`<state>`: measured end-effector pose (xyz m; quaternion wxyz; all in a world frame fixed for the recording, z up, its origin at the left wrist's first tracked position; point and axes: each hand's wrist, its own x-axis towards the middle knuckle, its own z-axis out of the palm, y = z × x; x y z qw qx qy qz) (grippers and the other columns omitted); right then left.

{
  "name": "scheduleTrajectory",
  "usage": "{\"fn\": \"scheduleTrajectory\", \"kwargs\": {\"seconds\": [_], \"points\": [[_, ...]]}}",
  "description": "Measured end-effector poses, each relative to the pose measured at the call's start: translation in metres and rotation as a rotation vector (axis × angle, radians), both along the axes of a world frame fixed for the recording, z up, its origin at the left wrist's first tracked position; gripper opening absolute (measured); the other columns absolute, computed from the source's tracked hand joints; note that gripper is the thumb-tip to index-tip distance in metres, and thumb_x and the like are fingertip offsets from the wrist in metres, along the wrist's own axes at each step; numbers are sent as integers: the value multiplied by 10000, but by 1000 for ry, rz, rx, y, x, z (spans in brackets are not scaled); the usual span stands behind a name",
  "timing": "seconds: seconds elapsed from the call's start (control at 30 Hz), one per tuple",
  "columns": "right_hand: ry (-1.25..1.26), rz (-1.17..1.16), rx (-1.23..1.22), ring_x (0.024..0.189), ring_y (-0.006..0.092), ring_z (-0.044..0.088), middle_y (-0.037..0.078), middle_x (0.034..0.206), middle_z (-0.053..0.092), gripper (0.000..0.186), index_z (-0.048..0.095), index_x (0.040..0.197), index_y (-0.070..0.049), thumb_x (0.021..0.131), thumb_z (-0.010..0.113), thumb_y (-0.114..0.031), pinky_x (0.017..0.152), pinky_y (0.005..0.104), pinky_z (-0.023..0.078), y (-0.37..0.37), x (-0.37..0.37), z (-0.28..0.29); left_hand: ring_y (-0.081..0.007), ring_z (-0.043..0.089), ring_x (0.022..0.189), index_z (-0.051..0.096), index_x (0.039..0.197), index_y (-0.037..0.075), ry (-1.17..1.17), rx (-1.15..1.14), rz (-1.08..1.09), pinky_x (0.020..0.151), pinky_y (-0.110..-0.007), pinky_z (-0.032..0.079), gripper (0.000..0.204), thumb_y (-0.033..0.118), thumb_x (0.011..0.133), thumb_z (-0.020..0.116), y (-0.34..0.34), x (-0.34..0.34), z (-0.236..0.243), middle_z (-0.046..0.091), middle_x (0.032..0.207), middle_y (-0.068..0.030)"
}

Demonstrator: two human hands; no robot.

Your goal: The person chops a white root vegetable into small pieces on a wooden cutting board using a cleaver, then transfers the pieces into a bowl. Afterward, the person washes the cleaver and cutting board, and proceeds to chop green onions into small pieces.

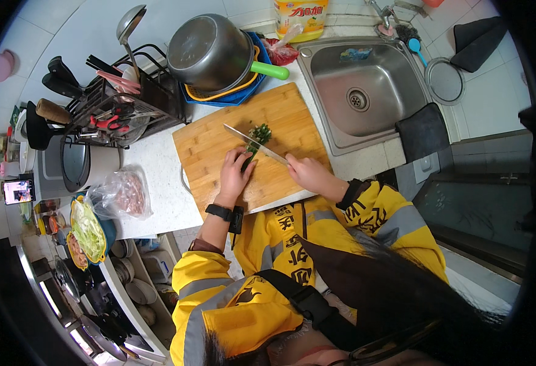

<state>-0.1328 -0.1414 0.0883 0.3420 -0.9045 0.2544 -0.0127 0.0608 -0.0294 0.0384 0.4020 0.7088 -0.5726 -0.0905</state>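
Observation:
My right hand [314, 177] is closed around the handle of a kitchen knife [253, 141], whose blade slants up and left across a bunch of green leafy vegetable. The chopped greens [260, 132] lie in a small heap on the far side of the blade. On the near side, my left hand [235, 174] presses the uncut green stalks [249, 162] down with curled fingers. All of this rests on a wooden cutting board [210, 143]. A black band circles each wrist.
Right of the board is a steel sink [365, 97]. Behind it, an upturned pot [210, 52] with a green handle sits on baskets. A utensil rack [127, 91] stands far left. Nearer left are a plastic bag of meat [127, 192] and a bowl of shredded cabbage [88, 232].

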Motion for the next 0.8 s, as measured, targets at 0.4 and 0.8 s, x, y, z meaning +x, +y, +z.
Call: {"fn": "scheduleTrajectory", "kwargs": {"seconds": [0.4,0.8], "points": [[110,57,-31,583,389,575,218,620,569,176,452,982,12,850,465,-103,539,464,458,9,19,5,-325,537,874,586,834,16,-7,16,10,774,-379,448,135,32,722,659,0,6,-11,574,918,-128],[178,110,-93,597,375,595,200,611,580,172,447,969,18,820,464,-65,528,461,463,11,3,16,-316,535,877,617,836,16,18,-6,5,771,-372,451,161,51,702,699,6,5,-6,577,911,-119]]}}
